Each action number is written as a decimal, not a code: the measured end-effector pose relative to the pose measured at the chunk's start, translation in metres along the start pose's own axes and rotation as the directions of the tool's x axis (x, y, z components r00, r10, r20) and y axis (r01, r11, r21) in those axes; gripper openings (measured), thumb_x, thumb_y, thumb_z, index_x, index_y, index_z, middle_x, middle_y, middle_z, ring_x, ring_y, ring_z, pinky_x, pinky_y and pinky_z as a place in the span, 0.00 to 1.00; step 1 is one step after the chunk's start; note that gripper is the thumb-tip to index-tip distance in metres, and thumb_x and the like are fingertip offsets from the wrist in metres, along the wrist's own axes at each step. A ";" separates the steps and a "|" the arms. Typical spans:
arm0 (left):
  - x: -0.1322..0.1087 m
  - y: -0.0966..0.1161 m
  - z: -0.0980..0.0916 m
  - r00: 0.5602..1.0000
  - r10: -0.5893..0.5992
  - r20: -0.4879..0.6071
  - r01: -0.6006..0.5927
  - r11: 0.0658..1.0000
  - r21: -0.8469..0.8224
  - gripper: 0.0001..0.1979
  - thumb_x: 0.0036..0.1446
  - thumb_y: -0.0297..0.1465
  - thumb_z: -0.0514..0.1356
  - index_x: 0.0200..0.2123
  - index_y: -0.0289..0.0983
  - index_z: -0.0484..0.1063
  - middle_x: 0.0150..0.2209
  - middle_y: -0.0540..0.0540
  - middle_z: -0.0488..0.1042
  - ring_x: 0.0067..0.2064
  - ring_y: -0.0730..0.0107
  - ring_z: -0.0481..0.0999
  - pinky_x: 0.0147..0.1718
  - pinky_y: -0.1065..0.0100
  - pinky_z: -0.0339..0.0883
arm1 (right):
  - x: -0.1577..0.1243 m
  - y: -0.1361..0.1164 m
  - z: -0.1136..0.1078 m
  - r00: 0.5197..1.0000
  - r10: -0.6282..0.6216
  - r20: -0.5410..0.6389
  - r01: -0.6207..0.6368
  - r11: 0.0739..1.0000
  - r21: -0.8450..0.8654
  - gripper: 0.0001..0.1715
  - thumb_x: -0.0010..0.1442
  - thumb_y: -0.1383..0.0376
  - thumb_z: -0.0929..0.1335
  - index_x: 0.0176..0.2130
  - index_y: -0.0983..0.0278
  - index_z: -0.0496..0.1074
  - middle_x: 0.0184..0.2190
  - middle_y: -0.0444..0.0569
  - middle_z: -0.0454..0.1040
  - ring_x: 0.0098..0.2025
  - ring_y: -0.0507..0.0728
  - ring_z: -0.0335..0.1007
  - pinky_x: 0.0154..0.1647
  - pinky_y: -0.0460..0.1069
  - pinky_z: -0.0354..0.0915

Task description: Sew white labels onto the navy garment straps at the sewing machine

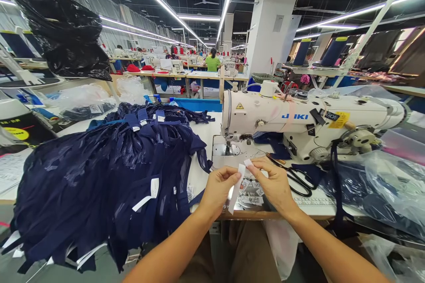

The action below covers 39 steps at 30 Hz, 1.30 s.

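Your fingers cover the upper end of the white strip (235,192) in your left hand (219,188), and you cannot tell whether it joins the white piece (247,163) pinched in your right hand (275,185). Some small labels (255,200) lie partly behind your hands, much of their print too tiny to read. The near edge cuts off both your forearms (179,241). At left, the heaped navy garments (73,177) bury their own lower layers and much of the table (210,135); a black plastic bag (63,31) conceals whatever it wraps. At right, the clear bag (395,185) blurs its navy contents and runs out of view. The far worker in green (213,62) is too small for you to make out the hands.
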<state>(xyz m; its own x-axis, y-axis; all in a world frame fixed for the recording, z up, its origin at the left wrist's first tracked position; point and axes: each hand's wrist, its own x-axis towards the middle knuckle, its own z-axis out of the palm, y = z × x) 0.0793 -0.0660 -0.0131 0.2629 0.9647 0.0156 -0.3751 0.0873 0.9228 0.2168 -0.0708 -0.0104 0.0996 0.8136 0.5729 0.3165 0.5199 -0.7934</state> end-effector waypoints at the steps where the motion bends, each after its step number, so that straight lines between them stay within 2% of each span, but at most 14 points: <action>1: 0.000 -0.001 0.002 1.000 0.002 -0.015 -0.002 1.000 -0.030 0.08 0.39 0.31 0.65 0.23 0.33 0.71 0.17 0.52 0.68 0.21 0.78 0.65 0.26 0.74 0.58 | 0.000 0.001 0.002 1.000 0.029 -0.005 -0.028 0.999 0.036 0.05 0.51 0.65 0.67 0.27 0.60 0.74 0.28 0.46 0.73 0.34 0.55 0.66 0.38 0.51 0.60; 6: 0.002 -0.006 0.009 0.997 -0.014 -0.073 0.003 0.989 -0.148 0.13 0.37 0.30 0.66 0.30 0.34 0.72 0.18 0.53 0.69 0.21 0.78 0.67 0.26 0.74 0.59 | -0.004 0.004 0.011 0.973 0.231 -0.011 -0.223 0.952 0.211 0.06 0.49 0.62 0.68 0.27 0.61 0.75 0.27 0.45 0.73 0.32 0.55 0.65 0.36 0.50 0.60; 9: 0.002 -0.007 0.013 0.997 -0.037 -0.075 0.023 0.983 -0.181 0.13 0.36 0.30 0.66 0.29 0.33 0.73 0.22 0.51 0.71 0.23 0.77 0.67 0.26 0.73 0.60 | -0.007 0.003 0.017 0.940 0.336 -0.054 -0.309 0.909 0.278 0.07 0.47 0.60 0.69 0.26 0.61 0.75 0.24 0.45 0.72 0.30 0.55 0.64 0.33 0.50 0.60; 16: 0.004 -0.009 0.010 0.990 -0.025 -0.135 0.003 0.986 -0.165 0.07 0.37 0.30 0.65 0.20 0.32 0.71 0.21 0.52 0.70 0.25 0.79 0.65 0.29 0.75 0.58 | -0.009 -0.001 0.019 0.919 0.391 -0.061 -0.346 0.869 0.353 0.08 0.45 0.59 0.70 0.26 0.61 0.74 0.25 0.45 0.73 0.33 0.56 0.66 0.36 0.51 0.62; 19: 0.005 -0.005 0.006 0.987 -0.013 -0.160 -0.014 0.986 -0.167 0.07 0.38 0.29 0.65 0.18 0.33 0.68 0.17 0.54 0.66 0.22 0.82 0.63 0.26 0.76 0.56 | -0.008 0.000 0.012 0.939 0.340 -0.051 -0.308 0.898 0.314 0.07 0.49 0.60 0.68 0.28 0.61 0.72 0.28 0.45 0.73 0.36 0.56 0.67 0.39 0.52 0.62; 21: 0.006 -0.001 0.003 0.989 -0.043 -0.141 0.011 0.975 -0.224 0.09 0.38 0.29 0.65 0.18 0.33 0.67 0.16 0.54 0.65 0.20 0.82 0.62 0.24 0.77 0.56 | -0.009 0.002 0.005 0.969 0.246 -0.034 -0.236 0.955 0.177 0.07 0.52 0.61 0.66 0.28 0.62 0.71 0.31 0.47 0.73 0.37 0.56 0.66 0.39 0.52 0.62; 24: 0.008 0.005 -0.002 0.991 -0.090 -0.098 0.056 0.949 -0.310 0.10 0.37 0.30 0.65 0.20 0.33 0.66 0.16 0.54 0.66 0.18 0.83 0.62 0.21 0.77 0.55 | -0.013 0.010 -0.006 0.998 -0.058 0.011 0.059 0.993 -0.106 0.07 0.55 0.65 0.63 0.27 0.62 0.69 0.37 0.50 0.72 0.39 0.57 0.66 0.39 0.53 0.61; 26: 0.009 0.009 -0.004 0.991 -0.093 -0.094 0.056 0.940 -0.338 0.10 0.36 0.29 0.65 0.20 0.33 0.65 0.16 0.54 0.65 0.17 0.84 0.62 0.20 0.78 0.54 | -0.014 0.017 -0.013 0.951 -0.297 0.082 0.308 0.910 -0.279 0.06 0.55 0.69 0.63 0.28 0.62 0.69 0.38 0.52 0.71 0.39 0.57 0.66 0.39 0.54 0.61; 28: 0.009 0.012 -0.006 0.992 -0.080 -0.100 0.041 0.939 -0.343 0.10 0.36 0.28 0.65 0.20 0.33 0.65 0.16 0.55 0.65 0.17 0.84 0.61 0.18 0.78 0.53 | -0.015 0.022 -0.020 0.868 -0.457 0.194 0.495 0.772 -0.398 0.07 0.54 0.72 0.63 0.30 0.62 0.69 0.38 0.53 0.72 0.37 0.57 0.66 0.37 0.54 0.62; 30: 0.009 0.014 -0.008 0.992 -0.075 -0.106 0.035 0.941 -0.338 0.11 0.37 0.28 0.65 0.19 0.33 0.64 0.16 0.55 0.65 0.16 0.85 0.61 0.18 0.79 0.53 | -0.013 0.022 -0.025 0.767 -0.547 0.336 0.640 0.617 -0.457 0.09 0.55 0.73 0.62 0.32 0.62 0.70 0.39 0.53 0.72 0.36 0.57 0.67 0.35 0.54 0.62; 32: 0.009 0.014 -0.009 0.991 -0.086 -0.106 0.047 0.943 -0.331 0.11 0.37 0.29 0.65 0.19 0.33 0.64 0.16 0.55 0.64 0.16 0.85 0.61 0.18 0.79 0.53 | -0.011 0.019 -0.027 0.642 -0.598 0.480 0.764 0.441 -0.472 0.12 0.55 0.74 0.61 0.33 0.61 0.70 0.41 0.52 0.73 0.37 0.57 0.68 0.35 0.54 0.62; 35: 0.008 0.015 -0.008 0.990 -0.104 -0.094 0.070 0.947 -0.314 0.11 0.37 0.29 0.65 0.18 0.33 0.63 0.15 0.55 0.64 0.16 0.84 0.61 0.18 0.78 0.52 | -0.007 0.011 -0.028 0.477 -0.621 0.622 0.869 0.229 -0.438 0.13 0.55 0.74 0.61 0.33 0.60 0.71 0.43 0.48 0.73 0.40 0.57 0.68 0.37 0.54 0.62; 37: 0.007 0.014 -0.007 0.991 -0.103 -0.083 0.074 0.950 -0.302 0.11 0.36 0.30 0.65 0.18 0.33 0.63 0.15 0.55 0.64 0.16 0.84 0.61 0.18 0.78 0.52 | -0.006 0.008 -0.026 0.422 -0.611 0.670 0.900 0.195 -0.389 0.13 0.56 0.74 0.62 0.33 0.59 0.71 0.43 0.46 0.73 0.42 0.57 0.67 0.38 0.53 0.62; 39: 0.007 0.014 -0.005 0.992 -0.102 -0.073 0.077 0.956 -0.284 0.12 0.37 0.30 0.65 0.17 0.33 0.63 0.15 0.55 0.63 0.17 0.83 0.60 0.19 0.77 0.52 | -0.007 0.005 -0.023 0.419 -0.601 0.680 0.907 0.245 -0.342 0.13 0.56 0.72 0.61 0.33 0.57 0.71 0.43 0.44 0.73 0.44 0.56 0.67 0.40 0.53 0.62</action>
<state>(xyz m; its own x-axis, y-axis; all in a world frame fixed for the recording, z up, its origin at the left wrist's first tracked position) 0.0710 -0.0572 -0.0022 0.2341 0.9664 -0.1063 -0.5911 0.2283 0.7736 0.2391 -0.0798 -0.0139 -0.7901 0.2056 0.5774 0.4909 0.7764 0.3953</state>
